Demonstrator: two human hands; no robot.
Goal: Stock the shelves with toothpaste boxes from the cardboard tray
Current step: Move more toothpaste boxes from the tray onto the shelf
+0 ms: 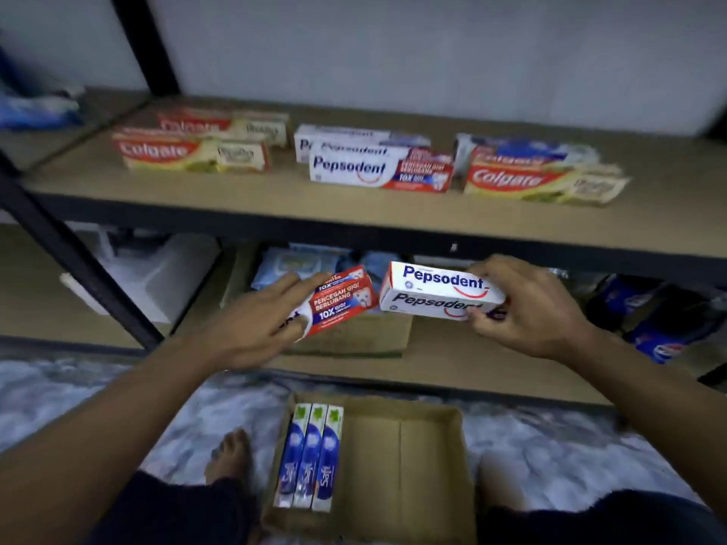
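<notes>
My left hand (251, 320) holds a red-and-white Pepsodent box (340, 302) in the air, just below the upper shelf. My right hand (527, 304) grips another white Pepsodent box (436, 291) beside it. On the floor between my knees lies the cardboard tray (429, 458), with three blue-and-white toothpaste boxes (310, 458) standing along its left side. The upper shelf (275, 198) carries Colgate boxes (189, 151) at left, Pepsodent boxes (377, 167) in the middle and more Colgate boxes (539, 179) at right.
A black shelf post (82, 265) slants down at left. The lower shelf holds a brown carton (354, 336), blue packets (299, 265), a white container (157, 277) and dark blue packs (653, 328). My bare foot (232, 454) rests left of the tray.
</notes>
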